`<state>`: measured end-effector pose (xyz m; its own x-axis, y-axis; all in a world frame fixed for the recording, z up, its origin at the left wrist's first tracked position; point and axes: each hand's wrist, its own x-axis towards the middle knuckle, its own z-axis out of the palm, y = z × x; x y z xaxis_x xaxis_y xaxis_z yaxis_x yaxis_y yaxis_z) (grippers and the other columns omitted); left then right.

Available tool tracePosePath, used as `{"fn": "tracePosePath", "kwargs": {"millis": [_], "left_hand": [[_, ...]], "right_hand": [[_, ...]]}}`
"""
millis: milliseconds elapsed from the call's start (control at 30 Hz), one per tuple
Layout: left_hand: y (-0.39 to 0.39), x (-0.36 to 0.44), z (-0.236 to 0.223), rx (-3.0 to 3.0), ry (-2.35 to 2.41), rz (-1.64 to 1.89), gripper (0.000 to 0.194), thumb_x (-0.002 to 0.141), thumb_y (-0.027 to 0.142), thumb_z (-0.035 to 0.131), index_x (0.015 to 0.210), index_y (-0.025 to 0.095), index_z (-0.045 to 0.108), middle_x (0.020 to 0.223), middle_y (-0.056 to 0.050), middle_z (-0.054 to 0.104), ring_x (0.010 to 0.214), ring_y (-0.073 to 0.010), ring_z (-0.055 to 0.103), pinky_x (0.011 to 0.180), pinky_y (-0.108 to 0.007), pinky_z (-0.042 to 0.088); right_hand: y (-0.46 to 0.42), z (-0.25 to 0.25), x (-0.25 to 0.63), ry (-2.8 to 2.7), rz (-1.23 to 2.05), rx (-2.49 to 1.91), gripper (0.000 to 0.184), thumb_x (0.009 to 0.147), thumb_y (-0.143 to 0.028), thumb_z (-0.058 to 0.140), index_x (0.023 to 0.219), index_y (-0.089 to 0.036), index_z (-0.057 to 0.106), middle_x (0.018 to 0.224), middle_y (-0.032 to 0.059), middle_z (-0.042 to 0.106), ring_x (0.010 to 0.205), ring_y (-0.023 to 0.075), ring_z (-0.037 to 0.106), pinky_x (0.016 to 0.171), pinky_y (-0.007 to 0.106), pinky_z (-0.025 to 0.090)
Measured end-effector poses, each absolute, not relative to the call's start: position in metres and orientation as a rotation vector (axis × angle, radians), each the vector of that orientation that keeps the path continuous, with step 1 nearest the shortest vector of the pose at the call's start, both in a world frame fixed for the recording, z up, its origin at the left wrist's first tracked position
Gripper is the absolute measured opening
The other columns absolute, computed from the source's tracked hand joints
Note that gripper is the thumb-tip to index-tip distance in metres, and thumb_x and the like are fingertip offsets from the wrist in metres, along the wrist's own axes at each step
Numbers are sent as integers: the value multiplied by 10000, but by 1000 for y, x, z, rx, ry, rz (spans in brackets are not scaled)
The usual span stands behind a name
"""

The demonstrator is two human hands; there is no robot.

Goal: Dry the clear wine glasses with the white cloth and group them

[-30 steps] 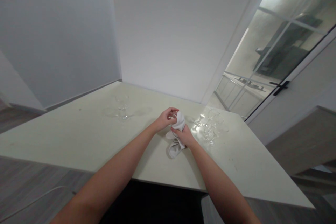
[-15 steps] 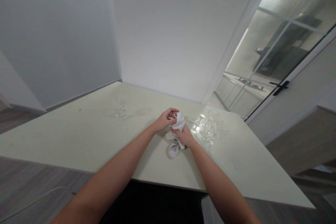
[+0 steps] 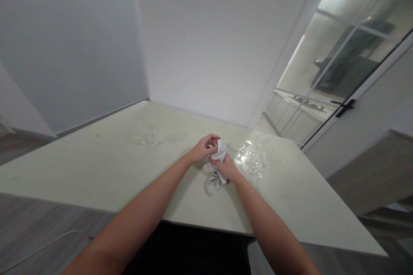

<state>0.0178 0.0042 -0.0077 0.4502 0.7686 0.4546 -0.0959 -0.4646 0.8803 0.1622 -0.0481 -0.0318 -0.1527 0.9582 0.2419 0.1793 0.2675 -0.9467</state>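
Observation:
My left hand (image 3: 205, 148) curls around a clear drinking glass (image 3: 212, 143), most of which the fingers and cloth cover. A white cloth (image 3: 220, 152) is bunched against that glass, and my right hand (image 3: 226, 166) grips it. The cloth's loose end hangs down toward the tabletop. Just right of my right hand, several clear stemmed glasses (image 3: 257, 163) stand close together. Farther off on the left is another clear stemmed glass (image 3: 151, 133), upright and hard to see against the pale surface.
The pale table (image 3: 97, 167) runs up to a white wall (image 3: 206, 60). At the right, a glass-paned door (image 3: 335, 68) with a black handle (image 3: 345, 107) stands beside the table. A cable (image 3: 48, 247) lies on the floor at lower left.
My left fingers have shifted slightly around the glass. The cloth and my right hand stay almost in the same place, and the other glasses have not moved.

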Motion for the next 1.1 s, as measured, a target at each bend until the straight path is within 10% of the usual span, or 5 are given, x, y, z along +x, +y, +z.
{"fn": "tracePosePath", "kwargs": {"millis": [1100], "left_hand": [[4,18,-7,1780,570,1154,373,681,220,595,1042,147,543,942,-36,578,808,-134,552,706,-246,456]], "right_hand": [[-51,-28,161,-1615,979,-1102,355,707,-326,660,1016,-156,625,993,68,686,920,206,619,869,355,474]]}}
